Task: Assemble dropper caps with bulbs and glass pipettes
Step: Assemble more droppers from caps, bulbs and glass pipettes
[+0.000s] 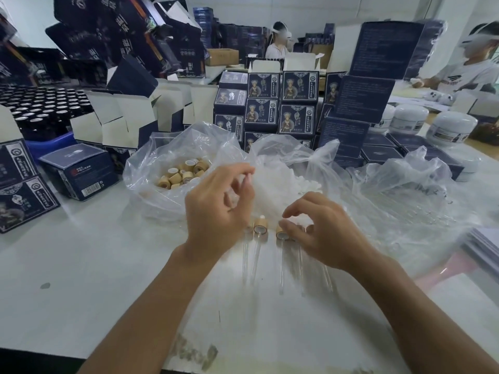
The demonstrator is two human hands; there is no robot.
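Observation:
Several assembled droppers lie side by side on the white table [108, 265], their bamboo caps [259, 228] pointing away from me and their glass pipettes [255, 263] pointing toward me. My right hand [324, 233] hovers over the right ones with loosely curled fingers, its thumb tip touching one cap [280, 235]. My left hand [216, 211] is raised in front of the bag of white bulbs [286, 179]. Its fingers are curled and its blurred fingertips are at the plastic; whether they hold a bulb is unclear.
An open plastic bag of loose bamboo caps [183, 174] sits behind my left hand. A crumpled clear bag [405, 201] lies to the right. Stacks of dark blue cartons [280, 103], open boxes, dark jars [40, 109] and white jars [451, 128] crowd the back. Two people work beyond.

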